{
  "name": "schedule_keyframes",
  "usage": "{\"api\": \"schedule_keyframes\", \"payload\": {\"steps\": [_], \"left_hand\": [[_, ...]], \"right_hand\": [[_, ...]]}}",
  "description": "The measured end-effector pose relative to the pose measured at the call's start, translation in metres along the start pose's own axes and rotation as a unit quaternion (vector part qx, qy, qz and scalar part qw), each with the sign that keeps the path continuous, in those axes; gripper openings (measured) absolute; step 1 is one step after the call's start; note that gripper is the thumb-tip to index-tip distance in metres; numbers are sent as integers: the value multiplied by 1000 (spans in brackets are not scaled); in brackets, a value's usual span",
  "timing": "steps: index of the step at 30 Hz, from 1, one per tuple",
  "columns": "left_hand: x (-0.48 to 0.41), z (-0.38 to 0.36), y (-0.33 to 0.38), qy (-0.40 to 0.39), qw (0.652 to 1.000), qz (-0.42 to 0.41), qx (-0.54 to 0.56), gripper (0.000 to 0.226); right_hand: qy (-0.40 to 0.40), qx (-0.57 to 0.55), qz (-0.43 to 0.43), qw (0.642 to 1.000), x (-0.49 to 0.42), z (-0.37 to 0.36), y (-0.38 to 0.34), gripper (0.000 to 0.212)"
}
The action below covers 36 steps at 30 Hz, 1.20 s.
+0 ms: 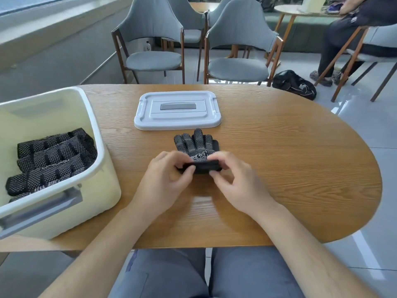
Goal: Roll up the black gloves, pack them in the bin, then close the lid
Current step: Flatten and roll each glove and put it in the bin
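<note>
A black glove with white dots [196,144] lies on the wooden table [290,160], fingers pointing away from me. Its cuff end is folded over into a short roll at the near side. My left hand [166,179] pinches the left end of that roll and my right hand [235,177] pinches the right end. The cream bin [94,134] stands open at the left of the table and holds several black dotted gloves [51,160]. The pale grey lid [177,110] lies flat on the table beyond the glove.
Grey upholstered chairs [238,50] stand behind the table. A black bag [294,83] lies on the floor at the right. A seated person's legs [343,46] show at the far right by a round table.
</note>
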<state>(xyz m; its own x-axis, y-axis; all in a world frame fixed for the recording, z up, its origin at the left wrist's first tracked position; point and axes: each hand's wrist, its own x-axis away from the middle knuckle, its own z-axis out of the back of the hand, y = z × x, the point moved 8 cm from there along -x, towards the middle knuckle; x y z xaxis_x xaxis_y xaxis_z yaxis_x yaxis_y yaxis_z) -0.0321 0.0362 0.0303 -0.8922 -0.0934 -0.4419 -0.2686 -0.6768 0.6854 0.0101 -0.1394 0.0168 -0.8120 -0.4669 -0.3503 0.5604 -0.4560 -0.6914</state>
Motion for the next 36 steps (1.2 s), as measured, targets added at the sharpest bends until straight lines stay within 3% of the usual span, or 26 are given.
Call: {"api": "schedule_keyframes", "payload": {"steps": [3, 6, 15, 19, 25, 30, 34, 36], "left_hand": [[-23, 10, 7, 47, 981, 91, 164, 25], [-51, 19, 18, 61, 966, 92, 236, 31], [-97, 29, 36, 40, 943, 122, 307, 31], [-96, 20, 42, 26, 923, 145, 356, 21], [-93, 18, 41, 37, 931, 141, 335, 9], [-93, 25, 48, 60, 949, 111, 290, 24], [-96, 32, 57, 45, 979, 82, 179, 22], [-96, 33, 60, 34, 986, 80, 143, 12]], "right_hand": [[91, -90, -52, 990, -25, 26, -6, 27], [149, -169, -76, 971, -53, 49, -14, 32], [146, -218, -79, 962, -87, 82, -29, 13], [148, -234, -99, 956, -83, 83, -25, 10], [143, -237, -122, 953, -74, 81, -19, 10], [157, -239, -117, 951, -70, 86, -22, 15], [111, -249, -131, 953, -68, 90, -25, 44], [88, -226, -139, 960, -69, 93, -24, 33]]}}
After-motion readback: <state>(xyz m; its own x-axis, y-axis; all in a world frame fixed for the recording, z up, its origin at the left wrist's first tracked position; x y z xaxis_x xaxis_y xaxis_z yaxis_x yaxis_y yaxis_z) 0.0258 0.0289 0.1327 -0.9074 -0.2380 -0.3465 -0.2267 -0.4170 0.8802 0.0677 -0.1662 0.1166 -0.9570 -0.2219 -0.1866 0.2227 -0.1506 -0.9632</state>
